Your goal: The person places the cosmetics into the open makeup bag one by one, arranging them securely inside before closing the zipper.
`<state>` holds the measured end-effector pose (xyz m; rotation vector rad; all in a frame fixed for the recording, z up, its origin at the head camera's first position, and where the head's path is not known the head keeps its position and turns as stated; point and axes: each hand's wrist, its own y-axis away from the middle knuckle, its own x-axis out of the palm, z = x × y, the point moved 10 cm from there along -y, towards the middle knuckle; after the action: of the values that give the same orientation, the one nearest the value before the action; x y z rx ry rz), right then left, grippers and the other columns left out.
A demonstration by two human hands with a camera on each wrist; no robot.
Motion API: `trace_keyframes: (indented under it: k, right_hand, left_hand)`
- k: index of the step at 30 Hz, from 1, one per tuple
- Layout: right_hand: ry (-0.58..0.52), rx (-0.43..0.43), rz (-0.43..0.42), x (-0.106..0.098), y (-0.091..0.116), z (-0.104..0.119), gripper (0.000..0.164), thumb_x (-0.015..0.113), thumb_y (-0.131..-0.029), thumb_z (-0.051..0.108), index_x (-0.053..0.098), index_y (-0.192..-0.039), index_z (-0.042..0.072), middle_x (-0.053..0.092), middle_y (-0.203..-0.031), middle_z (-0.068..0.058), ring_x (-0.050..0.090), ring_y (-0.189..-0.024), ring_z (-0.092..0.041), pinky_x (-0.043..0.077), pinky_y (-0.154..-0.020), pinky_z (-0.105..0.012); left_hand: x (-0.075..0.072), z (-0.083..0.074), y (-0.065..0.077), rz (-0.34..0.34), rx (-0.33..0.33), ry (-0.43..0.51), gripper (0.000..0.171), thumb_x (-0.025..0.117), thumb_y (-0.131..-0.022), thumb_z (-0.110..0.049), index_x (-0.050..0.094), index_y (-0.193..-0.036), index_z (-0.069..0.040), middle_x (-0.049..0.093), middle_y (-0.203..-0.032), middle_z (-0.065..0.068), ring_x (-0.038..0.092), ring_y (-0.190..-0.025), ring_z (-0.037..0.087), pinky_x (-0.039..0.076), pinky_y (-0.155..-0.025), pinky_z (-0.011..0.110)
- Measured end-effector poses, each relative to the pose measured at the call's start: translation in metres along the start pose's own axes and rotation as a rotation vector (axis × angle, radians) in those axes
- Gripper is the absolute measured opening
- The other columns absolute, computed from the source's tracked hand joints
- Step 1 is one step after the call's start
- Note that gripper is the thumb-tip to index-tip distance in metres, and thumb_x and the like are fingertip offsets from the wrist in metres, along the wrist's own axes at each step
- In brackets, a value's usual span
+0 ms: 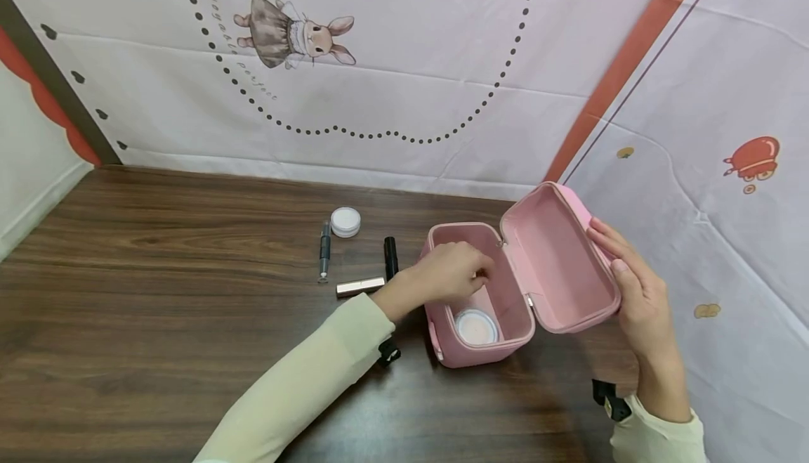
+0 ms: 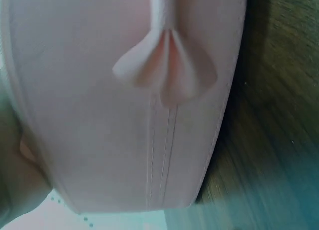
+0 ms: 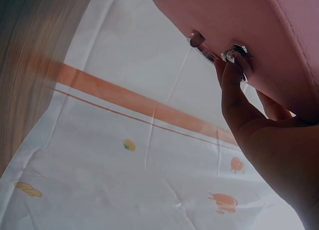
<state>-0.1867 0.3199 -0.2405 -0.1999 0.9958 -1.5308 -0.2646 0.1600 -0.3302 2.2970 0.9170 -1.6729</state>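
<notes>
I saw right hand point(image 1: 643, 301) grip lid point(image 1: 559, 259) of pink case point(image 1: 487, 357); left hand point(image 1: 451, 271) curled inside, couldn't tell if holding anything

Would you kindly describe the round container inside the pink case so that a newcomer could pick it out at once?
On the brown table, find the pink case, its lid held by the right hand. Inside, at the end nearest the wearer, is a pale, round container. Being in the case sets it apart from the round white pot out on the table.
</notes>
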Motion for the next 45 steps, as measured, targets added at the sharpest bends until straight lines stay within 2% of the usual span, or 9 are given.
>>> trace_keyframes:
  k: [5, 9, 13, 16, 25, 30, 36, 39, 45]
  right_hand:
    - [-0.013, 0.000, -0.003, 0.001, 0.000, -0.001, 0.038, 0.032, -0.096, -0.006, 0.054, -0.125, -0.013, 0.047, -0.137, -0.024, 0.038, -0.133, -0.028, 0.028, -0.106, -0.024]
    - [-0.022, 0.004, 0.005, 0.002, 0.001, -0.002, 0.038, 0.032, -0.096, -0.006, 0.054, -0.125, -0.013, 0.047, -0.138, -0.024, 0.038, -0.133, -0.028, 0.028, -0.106, -0.024]
    - [-0.031, 0.010, 0.003, 0.002, 0.000, -0.003, 0.038, 0.031, -0.096, -0.006, 0.053, -0.126, -0.013, 0.046, -0.138, -0.024, 0.037, -0.134, -0.028, 0.028, -0.106, -0.024]
    - [-0.014, 0.009, -0.002, 0.001, 0.000, -0.003, 0.038, 0.031, -0.096, -0.005, 0.054, -0.126, -0.013, 0.047, -0.138, -0.024, 0.038, -0.134, -0.028, 0.028, -0.106, -0.024]
    - [0.005, 0.004, -0.001, 0.001, 0.000, -0.002, 0.038, 0.032, -0.096, -0.004, 0.054, -0.125, -0.012, 0.047, -0.138, -0.023, 0.038, -0.133, -0.028, 0.029, -0.106, -0.025]
    - [0.047, 0.006, 0.005, 0.001, 0.001, -0.001, 0.038, 0.032, -0.096, -0.004, 0.055, -0.126, -0.011, 0.048, -0.138, -0.022, 0.039, -0.133, -0.027, 0.029, -0.106, -0.024]
    - [0.061, 0.023, 0.008, 0.001, 0.001, -0.001, 0.038, 0.033, -0.097, -0.003, 0.055, -0.127, -0.010, 0.048, -0.138, -0.022, 0.039, -0.133, -0.027, 0.029, -0.106, -0.024]
    - [0.064, 0.022, 0.008, 0.002, 0.001, -0.001, 0.038, 0.033, -0.097, -0.003, 0.055, -0.127, -0.010, 0.048, -0.138, -0.022, 0.039, -0.133, -0.028, 0.029, -0.106, -0.025]
    - [0.072, 0.002, 0.002, 0.001, 0.001, 0.000, 0.038, 0.032, -0.096, -0.004, 0.055, -0.126, -0.011, 0.048, -0.137, -0.023, 0.040, -0.132, -0.028, 0.029, -0.106, -0.025]
  left_hand:
    - [-0.026, 0.006, 0.020, -0.194, 0.113, 0.194, 0.013, 0.063, -0.091, -0.011, 0.070, -0.101, -0.008, 0.066, -0.096, -0.001, 0.061, -0.082, 0.010, 0.047, -0.072, 0.019]
    - [-0.047, 0.014, 0.042, -0.380, 0.177, 0.320, 0.013, 0.065, -0.089, -0.005, 0.069, -0.101, -0.004, 0.067, -0.096, 0.004, 0.061, -0.082, 0.012, 0.049, -0.070, 0.021]
    - [-0.067, 0.022, 0.062, -0.557, 0.210, 0.370, 0.013, 0.067, -0.086, -0.001, 0.069, -0.099, -0.002, 0.066, -0.093, 0.007, 0.061, -0.078, 0.014, 0.051, -0.067, 0.024]
    - [-0.079, 0.031, 0.070, -0.616, 0.185, 0.369, 0.015, 0.068, -0.086, -0.001, 0.067, -0.101, -0.001, 0.066, -0.094, 0.007, 0.061, -0.078, 0.019, 0.052, -0.071, 0.027]
    - [-0.096, 0.069, 0.083, -0.642, 0.018, 0.285, 0.022, 0.070, -0.087, -0.008, 0.066, -0.108, -0.003, 0.066, -0.103, 0.008, 0.060, -0.092, 0.021, 0.050, -0.077, 0.036]
    - [-0.100, 0.102, 0.096, -0.642, -0.122, 0.230, 0.032, 0.073, -0.085, -0.010, 0.063, -0.114, -0.003, 0.062, -0.111, 0.011, 0.056, -0.099, 0.024, 0.047, -0.083, 0.039]
    - [-0.102, 0.137, 0.114, -0.607, -0.288, 0.250, 0.040, 0.075, -0.083, -0.013, 0.061, -0.120, -0.004, 0.060, -0.117, 0.011, 0.054, -0.108, 0.026, 0.044, -0.090, 0.043]
    - [-0.099, 0.153, 0.121, -0.562, -0.370, 0.267, 0.044, 0.075, -0.083, -0.014, 0.060, -0.123, -0.005, 0.058, -0.122, 0.011, 0.052, -0.114, 0.028, 0.041, -0.095, 0.044]
    - [-0.075, 0.181, 0.121, -0.385, -0.504, 0.208, 0.057, 0.075, -0.083, -0.015, 0.051, -0.133, -0.004, 0.051, -0.132, 0.016, 0.048, -0.120, 0.034, 0.038, -0.098, 0.048]
